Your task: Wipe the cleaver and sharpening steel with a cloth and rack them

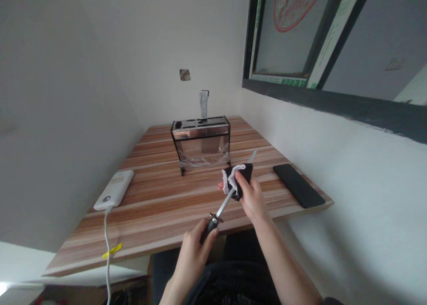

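Observation:
My left hand [196, 245] is closed around the black handle of a honing steel [226, 202]. The metal rod slants up and to the right, away from me. My right hand [251, 194] grips a black and white cloth [246, 173] folded around the rod, partway up its length. Past the cloth the rod's tip shows. Some fingers of my right hand are hidden behind the cloth. Beyond my hands stands a knife block [202, 133] with a black frame and clear plastic film on it. One plastic-wrapped handle [203, 104] sticks up from its top.
On the wood-grain table [156, 189] a white power bank [115, 189] lies at the left, with a white cable [106, 238] running off the front edge past yellow tape [112, 250]. A black phone [298, 185] lies at the right, near the wall. A dark-framed window [287, 38] is above.

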A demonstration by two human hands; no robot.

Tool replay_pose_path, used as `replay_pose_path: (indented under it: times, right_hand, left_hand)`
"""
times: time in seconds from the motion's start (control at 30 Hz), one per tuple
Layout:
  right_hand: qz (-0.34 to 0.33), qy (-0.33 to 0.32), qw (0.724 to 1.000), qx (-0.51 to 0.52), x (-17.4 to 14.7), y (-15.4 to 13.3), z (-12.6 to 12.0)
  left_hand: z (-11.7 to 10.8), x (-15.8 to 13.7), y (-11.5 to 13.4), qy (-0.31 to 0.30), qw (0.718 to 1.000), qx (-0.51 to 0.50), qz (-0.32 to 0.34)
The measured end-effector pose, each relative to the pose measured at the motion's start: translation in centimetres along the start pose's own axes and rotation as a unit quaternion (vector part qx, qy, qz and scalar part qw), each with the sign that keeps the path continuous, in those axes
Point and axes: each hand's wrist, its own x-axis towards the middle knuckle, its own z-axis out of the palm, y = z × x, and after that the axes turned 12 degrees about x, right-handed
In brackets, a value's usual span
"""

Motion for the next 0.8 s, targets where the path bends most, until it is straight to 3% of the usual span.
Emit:
replay_pose_path:
  times: [0.17, 0.33, 0.8]
  right_hand:
    - [-0.057, 0.062, 0.996, 0.037, 1.3, -1.8, -0.7]
    - [-0.100, 0.085, 0.990, 0.046, 2.2, -2.9, -1.5]
    - [-0.080, 0.104, 0.989, 0.072, 0.4, -1.2, 0.0]
  left_hand:
    - [0.0, -0.4, -0.1, -0.028, 0.999, 0.013, 0.006]
    - [0.2, -0.8, -0.3, -0.046, 0.999, 0.009, 0.011]
    - [0.5, -0.9, 0.2, -0.030, 1.000, -0.004, 0.006]
